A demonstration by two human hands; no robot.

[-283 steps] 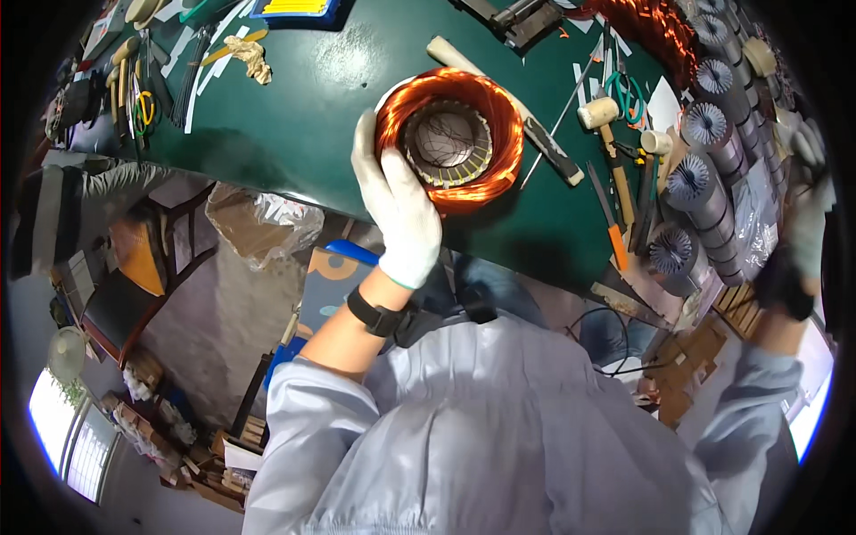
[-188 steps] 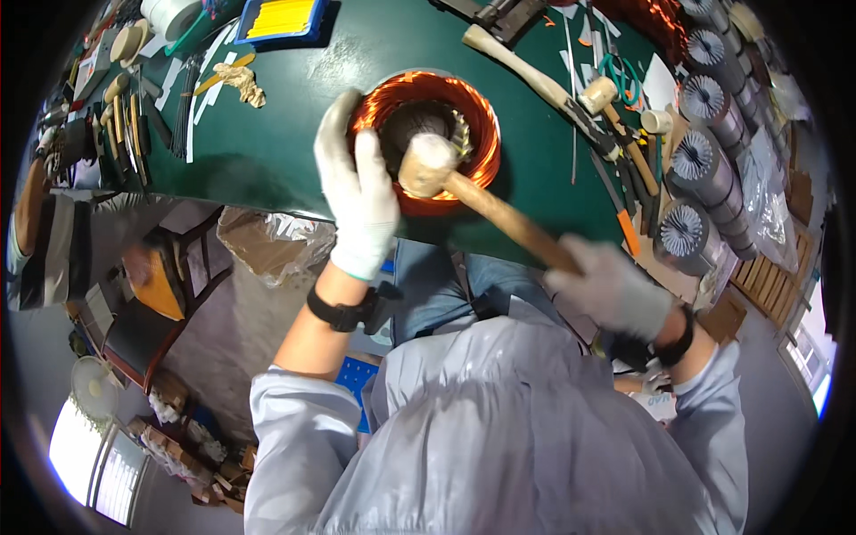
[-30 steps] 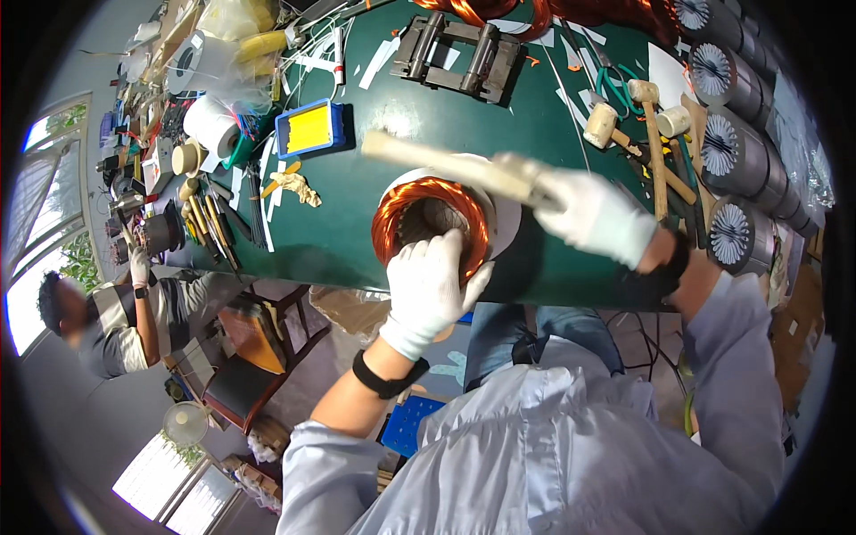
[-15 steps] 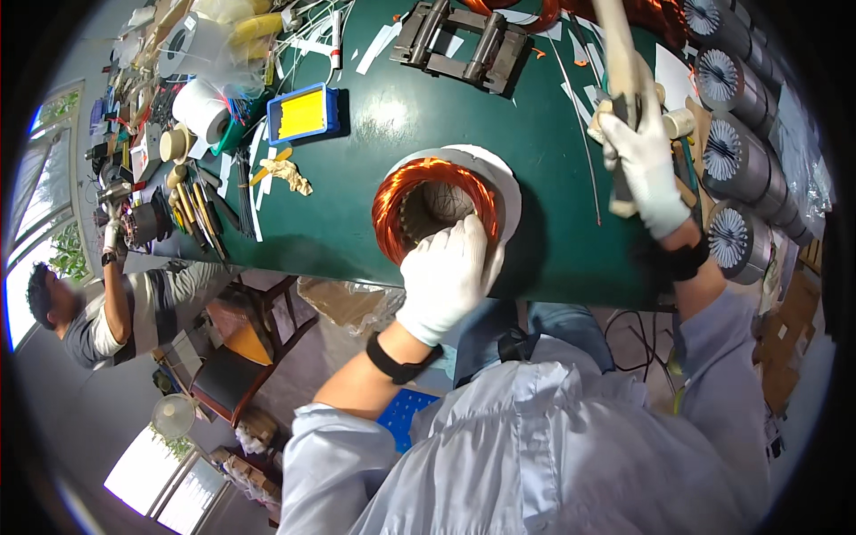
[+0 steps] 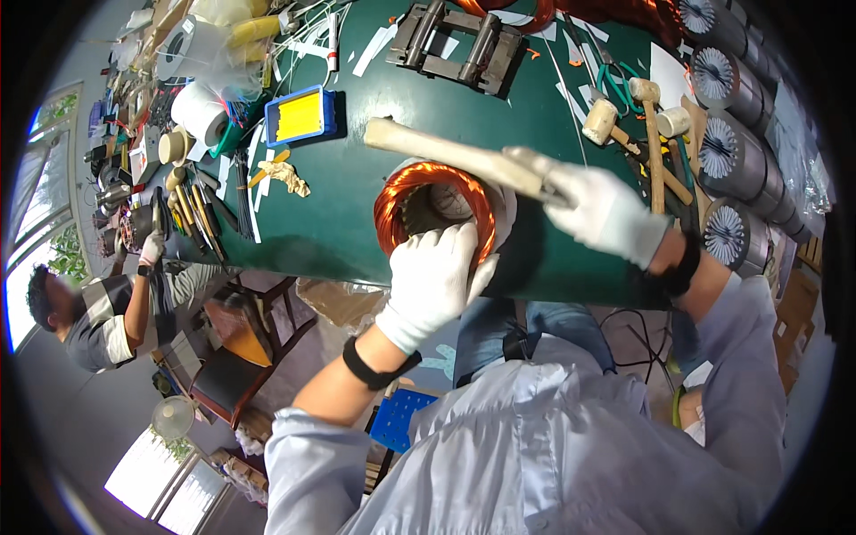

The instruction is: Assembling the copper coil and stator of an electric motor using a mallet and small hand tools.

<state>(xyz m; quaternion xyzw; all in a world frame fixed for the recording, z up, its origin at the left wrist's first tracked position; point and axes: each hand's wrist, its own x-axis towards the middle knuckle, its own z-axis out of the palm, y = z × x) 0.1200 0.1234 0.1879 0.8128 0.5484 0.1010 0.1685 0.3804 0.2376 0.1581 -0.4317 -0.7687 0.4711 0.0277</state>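
A motor stator [image 5: 506, 203] with a ring of copper windings [image 5: 389, 209] stands on the green table, its round opening facing up. Over its near rim my left hand [image 5: 434, 276], in a white glove, has its fingers curled, the thumb resting outside. My gloved right hand [image 5: 599, 209] is closed round a tool with a long, pale wooden handle [image 5: 455, 159]. A dark part shows at the grip, but my fingers hide most of it. The handle points left, above the stator's far side.
A blue tray with yellow strips [image 5: 301, 118] and a steel fixture [image 5: 456, 45] lie beyond the stator. Wooden mallets [image 5: 600, 121] and green-handled scissors [image 5: 617, 85] are at right, beside several metal stators [image 5: 729, 147]. Another person [image 5: 107, 303] works at far left.
My right hand has moved left from the tools, swinging the wooden-handled tool across the stator's far side. My left hand has shifted slightly left on the rim. The other person's arm has moved.
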